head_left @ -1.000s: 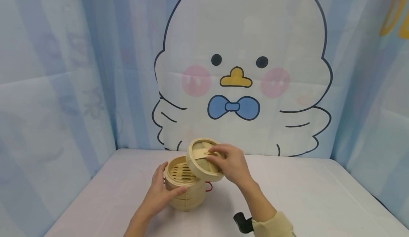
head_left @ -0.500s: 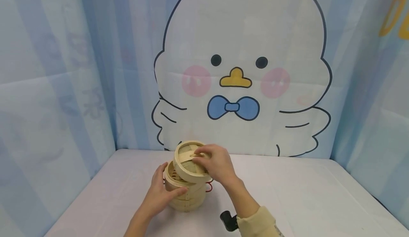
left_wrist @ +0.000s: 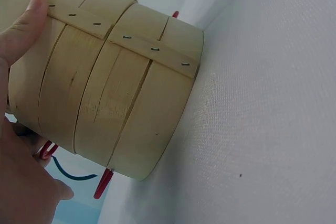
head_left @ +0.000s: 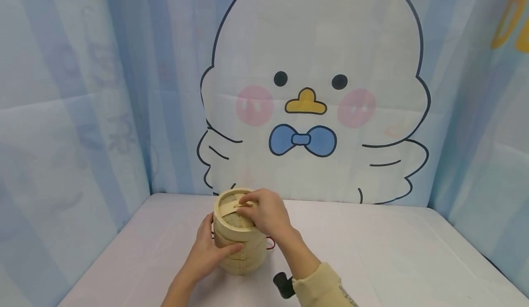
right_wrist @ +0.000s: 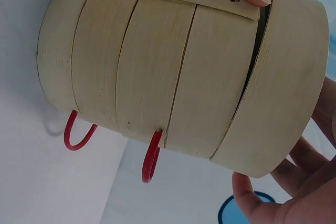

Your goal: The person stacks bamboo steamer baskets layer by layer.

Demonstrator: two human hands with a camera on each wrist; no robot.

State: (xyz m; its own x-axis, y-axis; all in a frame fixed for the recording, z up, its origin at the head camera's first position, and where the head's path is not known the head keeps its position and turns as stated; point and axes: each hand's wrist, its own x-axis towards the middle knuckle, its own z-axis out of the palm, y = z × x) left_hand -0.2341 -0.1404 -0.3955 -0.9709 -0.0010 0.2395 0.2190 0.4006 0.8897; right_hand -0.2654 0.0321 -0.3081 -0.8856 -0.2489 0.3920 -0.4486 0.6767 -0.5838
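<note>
A stacked bamboo steamer (head_left: 244, 254) stands upright on the table. Its round bamboo lid (head_left: 225, 211) sits on the top tier. In the right wrist view a thin dark gap shows along one side between the lid (right_wrist: 290, 72) and the tier below. My left hand (head_left: 206, 254) grips the steamer from the left, thumb across the front and fingers behind, partly hidden. With thumb and fingers, my right hand (head_left: 269, 213) pinches the small handle on top of the lid. Red loops (right_wrist: 150, 156) stick out from the steamer's sides.
The steamer rests on a white-covered table (head_left: 392, 252). Behind it hangs a curtain (head_left: 306, 169) with a cartoon bird, and blue-striped curtains flank both sides. A black piece (head_left: 283, 285) is at the right wrist by the beige sleeve (head_left: 318, 286).
The right hand has brought the lid left and down from a tilted position over the steamer's right side onto its top, covering the slotted tier. The left hand has stayed in place.
</note>
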